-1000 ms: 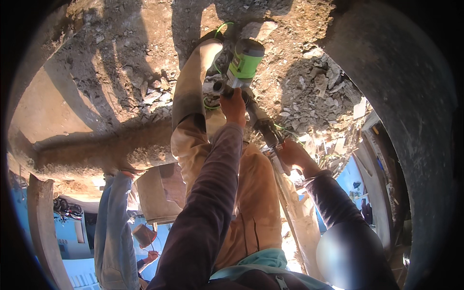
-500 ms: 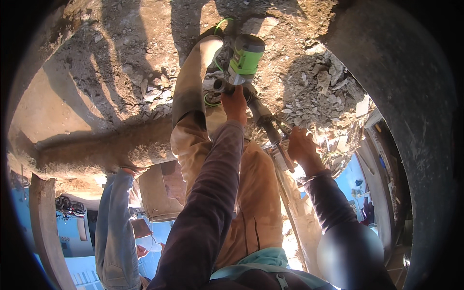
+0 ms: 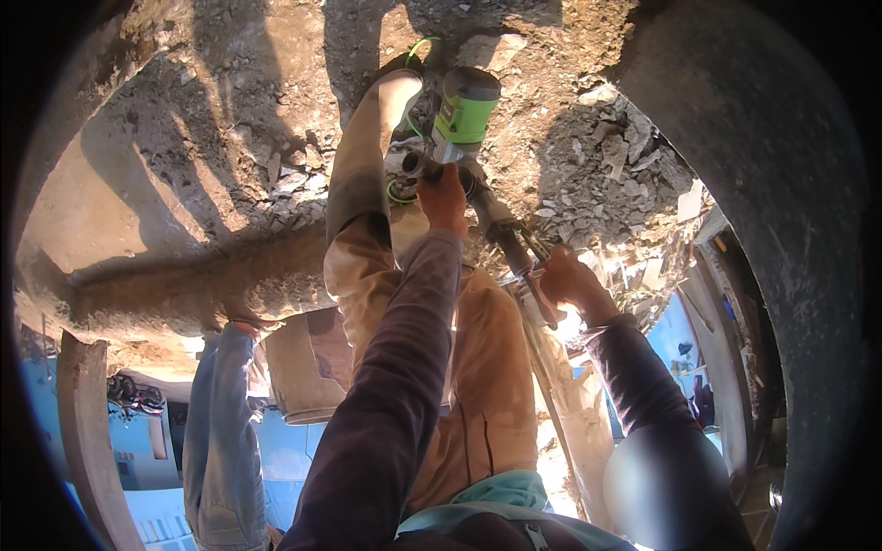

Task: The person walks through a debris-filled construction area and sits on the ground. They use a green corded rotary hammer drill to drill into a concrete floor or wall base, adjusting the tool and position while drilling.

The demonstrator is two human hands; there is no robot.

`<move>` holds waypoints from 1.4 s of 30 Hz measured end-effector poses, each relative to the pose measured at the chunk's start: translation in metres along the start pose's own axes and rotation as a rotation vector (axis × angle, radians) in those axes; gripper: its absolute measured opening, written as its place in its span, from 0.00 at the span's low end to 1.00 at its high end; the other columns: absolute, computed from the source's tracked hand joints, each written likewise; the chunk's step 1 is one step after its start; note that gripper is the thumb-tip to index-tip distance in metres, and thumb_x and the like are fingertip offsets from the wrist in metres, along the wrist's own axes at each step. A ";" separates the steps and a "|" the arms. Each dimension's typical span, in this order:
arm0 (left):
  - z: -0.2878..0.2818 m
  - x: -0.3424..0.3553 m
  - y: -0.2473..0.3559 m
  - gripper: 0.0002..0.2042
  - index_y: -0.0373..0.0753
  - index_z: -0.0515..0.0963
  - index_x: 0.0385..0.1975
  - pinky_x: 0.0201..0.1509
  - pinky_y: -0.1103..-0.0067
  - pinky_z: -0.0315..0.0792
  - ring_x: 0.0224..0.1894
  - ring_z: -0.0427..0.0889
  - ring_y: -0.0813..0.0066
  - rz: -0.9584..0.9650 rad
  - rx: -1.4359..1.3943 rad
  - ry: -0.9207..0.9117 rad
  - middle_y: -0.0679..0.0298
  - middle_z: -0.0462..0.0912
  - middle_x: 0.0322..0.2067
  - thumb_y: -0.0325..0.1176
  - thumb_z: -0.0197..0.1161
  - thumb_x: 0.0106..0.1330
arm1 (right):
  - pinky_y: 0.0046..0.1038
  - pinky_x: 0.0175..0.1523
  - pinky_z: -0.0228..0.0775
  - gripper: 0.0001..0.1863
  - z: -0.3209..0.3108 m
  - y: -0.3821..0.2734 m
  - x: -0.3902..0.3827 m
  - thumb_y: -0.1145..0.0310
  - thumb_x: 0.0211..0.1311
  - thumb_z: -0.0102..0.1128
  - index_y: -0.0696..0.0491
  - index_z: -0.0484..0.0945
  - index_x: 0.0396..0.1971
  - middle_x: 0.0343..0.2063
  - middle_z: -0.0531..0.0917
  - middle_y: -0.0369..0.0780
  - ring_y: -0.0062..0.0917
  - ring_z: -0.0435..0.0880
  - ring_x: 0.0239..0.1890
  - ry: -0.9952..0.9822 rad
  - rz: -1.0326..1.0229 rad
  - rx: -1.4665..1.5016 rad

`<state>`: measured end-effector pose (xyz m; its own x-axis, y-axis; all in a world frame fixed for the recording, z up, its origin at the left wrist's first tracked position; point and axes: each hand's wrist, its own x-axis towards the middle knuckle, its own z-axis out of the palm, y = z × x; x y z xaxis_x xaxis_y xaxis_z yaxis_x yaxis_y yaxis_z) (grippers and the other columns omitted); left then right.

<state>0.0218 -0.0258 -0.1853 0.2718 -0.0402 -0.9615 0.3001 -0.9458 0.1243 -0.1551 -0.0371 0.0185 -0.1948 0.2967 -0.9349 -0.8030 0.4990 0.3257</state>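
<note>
A green and dark-grey electric demolition hammer [image 3: 461, 119] lies slanting over the rubble, its metal front end [image 3: 508, 237] pointing toward me. My left hand [image 3: 443, 197] is closed round its dark handle [image 3: 418, 165]. My right hand [image 3: 568, 280] has curled fingers at the metal fitting on the front end of the hammer; exactly which piece they grip is partly hidden. A green cable [image 3: 413, 50] loops beside my outstretched leg and pale boot [image 3: 395, 92].
Broken concrete chunks [image 3: 616, 151] lie on the dirt. A concrete ledge [image 3: 184, 280] crosses the left side, with a co-worker's jeans-clad leg [image 3: 216, 422] beside it. A dark curved surface [image 3: 753, 184] borders the right. Blue walls [image 3: 147, 505] appear low in view.
My right hand rose along the hammer's front end, then shifted slightly left onto the fitting. My left hand stays on the handle. The co-worker's hands low at left are no longer visible.
</note>
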 end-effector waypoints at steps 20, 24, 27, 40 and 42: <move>-0.016 -0.001 0.021 0.16 0.39 0.80 0.54 0.38 0.60 0.88 0.39 0.87 0.71 -0.133 0.003 -0.114 0.65 0.85 0.44 0.34 0.66 0.68 | 0.38 0.48 0.78 0.30 0.055 0.087 0.050 0.64 0.74 0.61 0.56 0.67 0.71 0.42 0.86 0.47 0.35 0.86 0.43 0.010 -0.193 0.320; -0.019 0.007 0.012 0.16 0.36 0.79 0.53 0.40 0.56 0.89 0.41 0.87 0.69 -0.111 -0.007 -0.111 0.62 0.85 0.45 0.35 0.67 0.68 | 0.53 0.53 0.75 0.24 0.024 0.056 0.022 0.62 0.72 0.54 0.50 0.69 0.65 0.45 0.87 0.57 0.58 0.86 0.50 0.053 -0.151 0.265; -0.020 0.010 0.011 0.17 0.35 0.79 0.53 0.42 0.54 0.90 0.42 0.87 0.67 -0.096 0.000 -0.111 0.61 0.85 0.45 0.35 0.67 0.68 | 0.55 0.53 0.75 0.23 0.030 0.060 0.022 0.64 0.71 0.53 0.50 0.69 0.64 0.45 0.87 0.59 0.59 0.86 0.51 0.099 -0.138 0.250; -0.022 0.019 -0.001 0.16 0.36 0.80 0.52 0.40 0.56 0.91 0.40 0.87 0.69 -0.076 0.008 -0.128 0.63 0.85 0.44 0.35 0.68 0.68 | 0.53 0.57 0.76 0.25 0.031 0.040 0.023 0.67 0.64 0.54 0.56 0.70 0.62 0.49 0.86 0.62 0.60 0.84 0.56 -0.092 -0.047 0.130; -0.021 0.016 0.003 0.16 0.36 0.80 0.52 0.40 0.57 0.91 0.39 0.87 0.69 -0.093 -0.003 -0.136 0.63 0.85 0.43 0.36 0.68 0.68 | 0.53 0.56 0.75 0.25 0.033 0.044 0.026 0.68 0.65 0.54 0.57 0.70 0.61 0.49 0.86 0.63 0.61 0.84 0.56 -0.124 -0.028 0.153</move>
<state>0.0463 -0.0229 -0.1951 0.1164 0.0037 -0.9932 0.3204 -0.9467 0.0340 -0.1766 0.0192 0.0128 -0.0951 0.3738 -0.9226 -0.7107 0.6235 0.3259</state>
